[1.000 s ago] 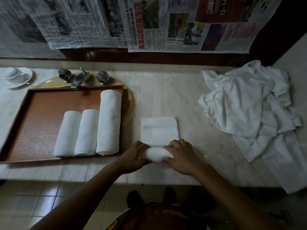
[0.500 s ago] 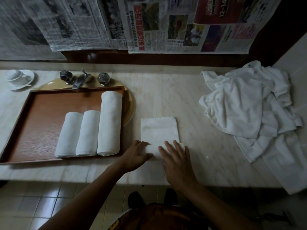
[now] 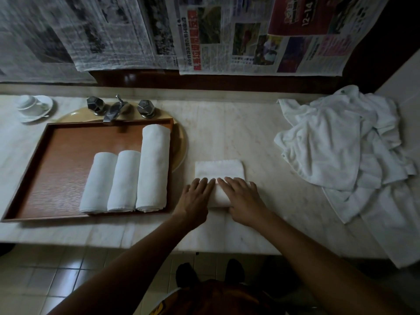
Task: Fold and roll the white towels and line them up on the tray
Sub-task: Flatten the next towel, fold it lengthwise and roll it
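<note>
Countertop [image 3: 227,133] of pale marble, viewed from above. Near its front edge we see the towel [image 3: 219,170] in work: its near end is wound into a short roll and its far end lies flat on the stone. The left hand [image 3: 196,198] and the right hand [image 3: 242,201] rest side by side on top of this roll, palms down, fingers straight and lightly spread, pressing rather than gripping. The fingertips reach the line where roll meets flat cloth. The hands cover most of the roll, so we cannot tell how tightly it is wound. Just to the left stands the wooden tray [image 3: 56,155], which lies across a yellowish basin [image 3: 180,142] and hides most of it. On the tray's right half we count three rolled towels [image 3: 123,180] lying side by side and touching, the rightmost the longest and just beside the tray's right wall. Behind the tray we note a metal tap [image 3: 113,110] between two faceted knobs, and at far left a cup on a saucer [image 3: 31,105]. At right, well apart from the hands, a heap of loose white towels [image 3: 336,151] spills over the counter's front edge. Newspaper sheets [image 3: 227,35] hang on the wall behind.
</note>
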The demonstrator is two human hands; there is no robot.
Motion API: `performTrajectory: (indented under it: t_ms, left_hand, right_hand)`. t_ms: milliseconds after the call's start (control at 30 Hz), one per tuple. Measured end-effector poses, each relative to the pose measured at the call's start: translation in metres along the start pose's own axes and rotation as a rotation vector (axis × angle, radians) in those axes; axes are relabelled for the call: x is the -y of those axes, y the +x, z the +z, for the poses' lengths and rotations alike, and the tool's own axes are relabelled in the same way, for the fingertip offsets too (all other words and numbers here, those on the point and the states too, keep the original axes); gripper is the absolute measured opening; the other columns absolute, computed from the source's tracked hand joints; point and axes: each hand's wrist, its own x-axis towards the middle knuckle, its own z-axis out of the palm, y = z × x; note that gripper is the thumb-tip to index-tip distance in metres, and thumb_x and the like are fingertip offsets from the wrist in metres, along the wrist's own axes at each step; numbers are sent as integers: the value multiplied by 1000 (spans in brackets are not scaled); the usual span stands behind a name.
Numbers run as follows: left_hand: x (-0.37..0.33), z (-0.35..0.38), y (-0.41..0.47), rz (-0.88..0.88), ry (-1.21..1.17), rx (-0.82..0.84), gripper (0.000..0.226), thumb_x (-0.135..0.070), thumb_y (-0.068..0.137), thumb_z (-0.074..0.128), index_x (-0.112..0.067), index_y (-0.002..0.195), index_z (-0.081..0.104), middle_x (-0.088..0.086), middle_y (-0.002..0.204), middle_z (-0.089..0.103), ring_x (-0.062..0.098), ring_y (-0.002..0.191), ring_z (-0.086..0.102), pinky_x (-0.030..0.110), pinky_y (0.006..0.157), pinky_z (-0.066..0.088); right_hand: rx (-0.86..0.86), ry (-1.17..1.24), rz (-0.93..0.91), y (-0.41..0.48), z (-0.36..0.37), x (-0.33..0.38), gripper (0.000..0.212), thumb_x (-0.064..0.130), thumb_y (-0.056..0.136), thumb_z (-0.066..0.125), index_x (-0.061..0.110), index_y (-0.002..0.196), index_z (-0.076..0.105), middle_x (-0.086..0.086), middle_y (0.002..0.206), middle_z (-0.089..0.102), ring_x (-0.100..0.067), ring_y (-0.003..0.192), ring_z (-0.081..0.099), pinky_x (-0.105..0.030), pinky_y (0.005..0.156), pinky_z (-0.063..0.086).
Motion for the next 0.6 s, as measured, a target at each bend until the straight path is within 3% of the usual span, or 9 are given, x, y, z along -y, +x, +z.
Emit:
performTrajectory:
  t_ms: [133,200,267,433,600]
  left_hand:
    - [13,-8,13,10,-154,83,95,-26,83,78,-17,159,21,5,153,39,29,136,40,47,107,49]
    - [17,-10,12,20,-170,106,96,-29,81,81,-18,157,24,6,151,43,28,132,44,46,104,51]
    - [20,-9,6,31,-195,109,95,-29,80,82,-19,154,24,6,150,45,27,129,47,45,104,52]
    - [29,-1,-13,70,-310,108,74,-30,84,80,-23,139,31,5,144,47,24,122,53,39,98,57]
    - [37,-4,-23,-6,-531,65,64,-35,88,79,-26,141,43,-2,152,36,22,127,50,36,102,54]
  right_hand:
    - [72,38,1,11,-16,0,89,24,84,69,23,156,18,-3,152,44,-28,135,44,-52,102,40]
    - [96,86,5,10,-20,0,75,23,82,68,21,145,27,-7,131,56,-29,120,53,-50,95,44]
    - [116,110,-10,7,-18,1,65,26,83,69,22,136,33,-5,123,57,-28,113,54,-48,93,44]
    - [142,239,-14,-2,-14,3,63,47,86,74,27,138,44,2,139,45,-22,127,42,-46,102,41]
    - [123,400,5,2,-20,-7,53,48,91,70,29,138,57,4,138,42,-17,129,41,-37,105,42]
